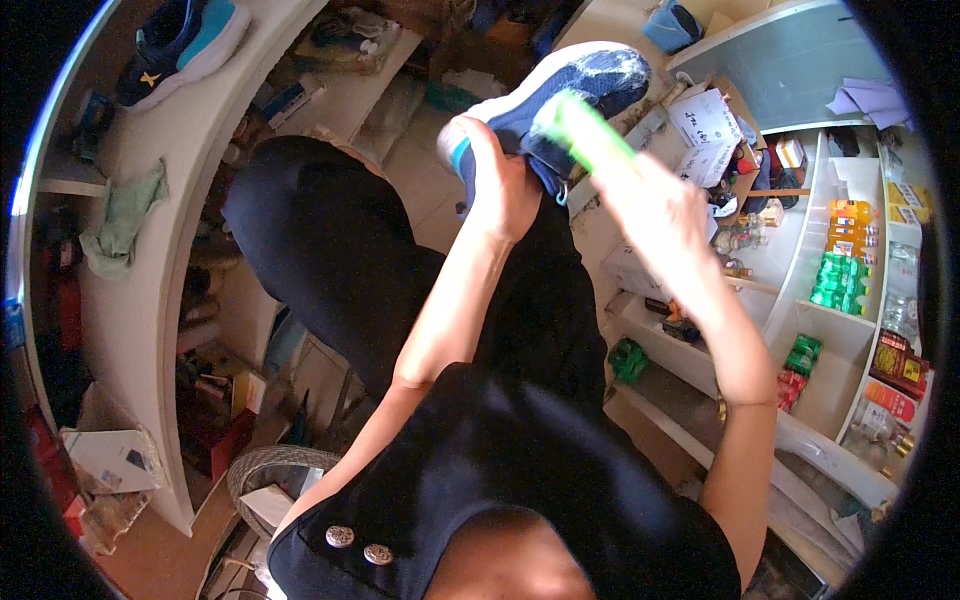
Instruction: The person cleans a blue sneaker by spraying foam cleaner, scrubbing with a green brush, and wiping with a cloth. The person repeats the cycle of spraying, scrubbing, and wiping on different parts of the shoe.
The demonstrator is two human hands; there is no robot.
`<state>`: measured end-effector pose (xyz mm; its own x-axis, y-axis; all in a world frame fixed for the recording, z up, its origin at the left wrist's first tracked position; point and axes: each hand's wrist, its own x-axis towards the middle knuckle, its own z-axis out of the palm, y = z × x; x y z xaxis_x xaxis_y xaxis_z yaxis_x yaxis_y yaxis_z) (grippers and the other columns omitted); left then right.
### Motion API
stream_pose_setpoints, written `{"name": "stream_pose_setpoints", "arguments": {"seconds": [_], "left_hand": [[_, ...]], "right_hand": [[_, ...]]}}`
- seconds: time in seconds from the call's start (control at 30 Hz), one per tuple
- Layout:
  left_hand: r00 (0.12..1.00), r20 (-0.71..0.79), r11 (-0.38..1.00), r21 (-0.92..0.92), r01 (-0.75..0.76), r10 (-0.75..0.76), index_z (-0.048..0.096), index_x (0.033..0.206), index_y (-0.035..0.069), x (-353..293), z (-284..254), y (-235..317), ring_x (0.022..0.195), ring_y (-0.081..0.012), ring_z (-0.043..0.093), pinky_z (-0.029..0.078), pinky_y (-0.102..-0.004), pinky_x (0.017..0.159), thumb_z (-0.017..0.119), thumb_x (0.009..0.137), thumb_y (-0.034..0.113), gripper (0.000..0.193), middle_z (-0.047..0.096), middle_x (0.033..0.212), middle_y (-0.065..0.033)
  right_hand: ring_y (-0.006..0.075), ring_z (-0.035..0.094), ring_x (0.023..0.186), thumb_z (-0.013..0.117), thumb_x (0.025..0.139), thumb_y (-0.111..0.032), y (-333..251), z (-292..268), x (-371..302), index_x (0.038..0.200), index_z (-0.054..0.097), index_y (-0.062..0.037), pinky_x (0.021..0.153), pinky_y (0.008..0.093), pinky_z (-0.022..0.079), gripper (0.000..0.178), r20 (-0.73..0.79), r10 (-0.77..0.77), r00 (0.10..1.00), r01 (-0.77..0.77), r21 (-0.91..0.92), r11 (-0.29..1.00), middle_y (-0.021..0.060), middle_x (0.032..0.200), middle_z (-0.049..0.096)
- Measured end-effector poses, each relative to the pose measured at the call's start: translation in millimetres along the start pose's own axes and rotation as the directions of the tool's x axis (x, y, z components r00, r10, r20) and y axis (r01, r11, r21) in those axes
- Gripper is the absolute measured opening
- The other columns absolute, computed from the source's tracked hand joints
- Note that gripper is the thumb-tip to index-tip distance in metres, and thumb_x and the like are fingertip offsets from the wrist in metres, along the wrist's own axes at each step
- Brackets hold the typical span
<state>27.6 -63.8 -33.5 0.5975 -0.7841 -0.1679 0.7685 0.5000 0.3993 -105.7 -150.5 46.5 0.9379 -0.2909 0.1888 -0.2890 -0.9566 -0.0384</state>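
Note:
My left hand (505, 195) is wrapped round the heel end of a navy sneaker (510, 105) with a white sole and a light-blue patch, held above my lap. White foam lies on its toe. A bright green brush (592, 138), smeared by motion, is gripped in my right hand (662, 215). Its head is against or just over the upper of the sneaker; the bristles cannot be made out. A similar navy and teal sneaker (195, 45) rests on the white counter at the far left.
A green cloth (125, 220) hangs over the edge of the white counter (190, 130) on the left. To the right, white shelves (845, 345) carry orange bottles (850, 228) and green bottles (838, 282). A cardboard box (740, 115) and a blue container (672, 27) stand at the far right.

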Motion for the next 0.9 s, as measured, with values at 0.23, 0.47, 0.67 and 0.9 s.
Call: {"name": "stream_pose_setpoints", "arguments": {"seconds": [0.23, 0.47, 0.67, 0.9], "left_hand": [[0.993, 0.064, 0.953, 0.293, 0.079, -0.102, 0.038, 0.143, 0.005, -1.9, -25.2, -7.9, 0.131, -0.0241, 0.040, 0.025, -0.0397, 0.114, 0.020, 0.065, 0.096, 0.122, 0.046, 0.142, -0.0085], [0.940, 0.342, 0.785, 0.586, -0.201, -0.015, 0.044, 0.135, -0.002, 1.3, -60.2, -18.2, 0.130, -0.0249, 0.040, 0.028, -0.0347, 0.111, 0.056, 0.086, 0.059, 0.078, 0.046, 0.137, -0.0150], [0.918, 0.389, 0.714, 0.666, -0.218, -0.083, 0.055, 0.121, -0.002, -1.1, -44.2, -4.3, 0.115, -0.0199, 0.051, 0.041, -0.0362, 0.099, 0.056, 0.068, 0.084, 0.101, 0.057, 0.124, -0.0117], [0.993, 0.101, 0.997, 0.059, 0.047, -0.053, 0.039, 0.140, 0.002, 2.0, -5.7, -0.1, 0.118, -0.0253, 0.053, 0.041, -0.0421, 0.103, 0.034, 0.054, 0.099, 0.130, 0.054, 0.132, -0.0105]], "right_hand": [[0.0255, 0.066, 0.063, 0.063, 0.090, -0.019, -16.1, -0.8, 2.6, 0.117, 0.065, -0.0188, 0.057, 0.0357, 0.057, 0.027, -0.011, 0.041, 0.999, -0.038, 0.224, 0.974, 0.0092, 0.086, 0.067], [0.0252, 0.066, 0.057, 0.064, 0.090, -0.024, -15.2, -8.2, 10.7, 0.109, 0.066, -0.0174, 0.051, 0.0351, 0.057, 0.021, 0.017, -0.077, 0.997, 0.075, 0.097, 0.992, 0.0075, 0.083, 0.066], [0.0240, 0.067, 0.062, 0.071, 0.084, -0.023, -7.8, 0.9, 2.6, 0.100, 0.068, -0.0128, 0.054, 0.0351, 0.056, 0.019, 0.097, -0.072, 0.993, 0.060, 0.120, 0.991, 0.0080, 0.081, 0.066], [0.0211, 0.064, 0.059, 0.072, 0.083, -0.019, 1.3, 8.1, 14.9, 0.117, 0.067, -0.0229, 0.055, 0.0338, 0.057, 0.035, -0.214, 0.062, 0.975, 0.007, 0.308, 0.951, 0.0054, 0.084, 0.065]]}}
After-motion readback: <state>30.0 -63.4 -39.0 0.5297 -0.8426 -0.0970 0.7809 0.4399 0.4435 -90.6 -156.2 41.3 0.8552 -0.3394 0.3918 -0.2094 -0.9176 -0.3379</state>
